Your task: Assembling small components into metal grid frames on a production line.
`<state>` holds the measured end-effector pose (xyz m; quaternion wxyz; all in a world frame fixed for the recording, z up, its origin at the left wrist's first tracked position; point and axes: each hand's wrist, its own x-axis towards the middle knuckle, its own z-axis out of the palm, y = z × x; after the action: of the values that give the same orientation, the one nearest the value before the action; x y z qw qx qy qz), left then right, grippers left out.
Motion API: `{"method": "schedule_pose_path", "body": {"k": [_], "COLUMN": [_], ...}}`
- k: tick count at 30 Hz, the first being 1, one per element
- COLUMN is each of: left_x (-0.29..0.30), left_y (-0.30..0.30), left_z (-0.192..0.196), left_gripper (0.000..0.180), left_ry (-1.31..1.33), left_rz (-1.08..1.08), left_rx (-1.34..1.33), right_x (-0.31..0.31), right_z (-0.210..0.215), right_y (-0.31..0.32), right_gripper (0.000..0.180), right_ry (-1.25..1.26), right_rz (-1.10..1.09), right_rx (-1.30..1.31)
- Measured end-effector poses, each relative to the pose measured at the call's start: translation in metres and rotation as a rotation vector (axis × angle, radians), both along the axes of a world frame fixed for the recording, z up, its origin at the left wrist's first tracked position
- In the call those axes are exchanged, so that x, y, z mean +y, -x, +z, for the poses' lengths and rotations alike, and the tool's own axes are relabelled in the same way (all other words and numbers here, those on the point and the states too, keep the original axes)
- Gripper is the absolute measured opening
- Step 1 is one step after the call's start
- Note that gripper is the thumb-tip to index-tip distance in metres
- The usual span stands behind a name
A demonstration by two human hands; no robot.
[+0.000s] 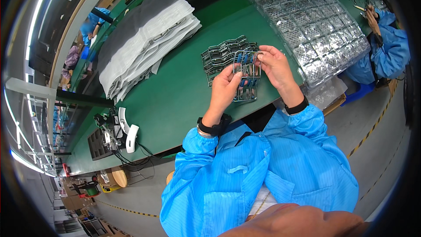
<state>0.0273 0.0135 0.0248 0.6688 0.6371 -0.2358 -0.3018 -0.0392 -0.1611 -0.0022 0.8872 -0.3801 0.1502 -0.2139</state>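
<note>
Both my hands hold a thin rectangular metal frame (248,52) with blue showing through its openings, up off the green bench. My left hand (224,88) pinches its left side between thumb and fingertips. My right hand (277,66) grips its upper right corner with thumb and index finger, the other fingers half spread. Just behind and below it lies a cluster of similar dark metal frames (215,59), set in rows on the bench. The held frame overlaps part of this cluster, so I cannot tell where one ends and the other begins near the bottom.
Clear plastic trays (307,22) with many pockets are stacked to the right. White and grey sheets (149,39) form a thick pile at the left. Farther left stand white curved devices with cables (131,138). A co-worker in blue (386,48) sits at the right; the green bench (175,101) runs between.
</note>
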Motion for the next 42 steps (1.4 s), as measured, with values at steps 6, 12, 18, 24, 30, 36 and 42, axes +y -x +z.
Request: {"method": "schedule_pose_path", "body": {"k": [6,12,18,24,30,36,42], "left_x": [-0.001,-0.001,-0.001,-0.001,0.003,0.006,0.009], "left_y": [0.000,-0.002,-0.004,-0.007,-0.013,-0.014,-0.015], "left_z": [-0.002,-0.003,-0.003,0.003,-0.001,0.003,0.002], "left_gripper": [0.030,0.029,0.030,0.029,0.029,0.026,0.027], "left_ry": [0.048,0.073,0.048,0.036,0.079,0.139,0.134], "left_rz": [-0.021,-0.033,-0.014,0.007,-0.005,-0.022,-0.074], "left_rx": [0.115,0.177,0.213,0.263,0.347,0.421,0.426], "right_x": [-0.004,-0.007,-0.010,-0.017,-0.014,-0.012,-0.008], "right_z": [-0.004,-0.003,-0.003,0.001,0.009,0.008,0.009], "right_y": [0.001,0.000,0.003,0.005,0.006,0.007,0.006], "right_gripper": [0.043,0.040,0.037,0.028,0.025,0.027,0.031], "right_ry": [-0.139,-0.193,-0.097,-0.164,-0.309,-0.134,-0.037], "right_rz": [0.094,0.181,0.184,0.330,0.329,0.316,0.245], "right_rx": [-0.100,-0.121,-0.056,-0.068,-0.121,-0.177,-0.143]}}
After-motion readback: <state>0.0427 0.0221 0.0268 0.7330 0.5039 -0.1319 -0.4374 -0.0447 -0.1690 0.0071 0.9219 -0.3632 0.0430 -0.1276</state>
